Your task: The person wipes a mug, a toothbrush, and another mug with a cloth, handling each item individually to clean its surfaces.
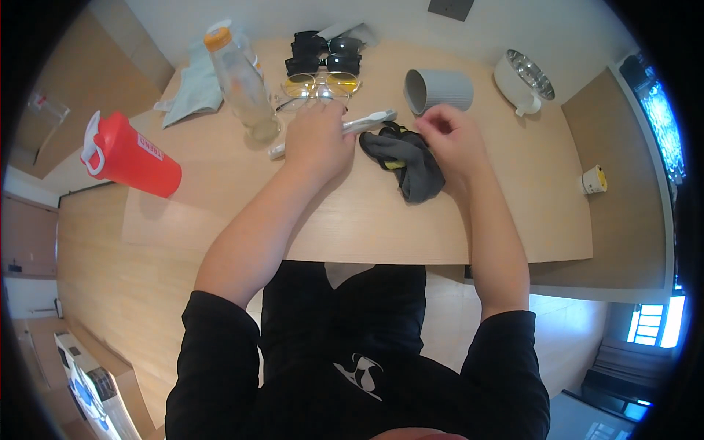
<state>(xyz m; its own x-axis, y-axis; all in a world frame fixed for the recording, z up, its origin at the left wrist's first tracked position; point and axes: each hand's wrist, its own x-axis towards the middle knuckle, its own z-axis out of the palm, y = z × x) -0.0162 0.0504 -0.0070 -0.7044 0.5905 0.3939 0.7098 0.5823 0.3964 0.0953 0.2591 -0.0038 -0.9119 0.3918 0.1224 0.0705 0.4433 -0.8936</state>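
Note:
My left hand (319,135) is closed around a slim white stick in clear wrapping, which looks like a toothbrush (369,120). One end sticks out on each side of the hand. A crumpled dark grey cloth item (421,173) with black trim and yellow-green patches lies to its right, possibly a glove or sock. My right hand (454,137) is at the cloth's upper right edge, thumb and forefinger curled close together. Whether they pinch the trim is not clear. Just behind that hand, a ribbed grey cup (448,88) lies on its side, its mouth facing left.
Beyond my left hand are yellow-tinted glasses (322,83), clear glasses (297,103) and black sunglasses (323,64). Leftward are a clear bottle (242,91), a pale cloth (198,91) and a red shaker (140,157). A white metal-lined pot (520,82) and small tub (594,180) are rightward.

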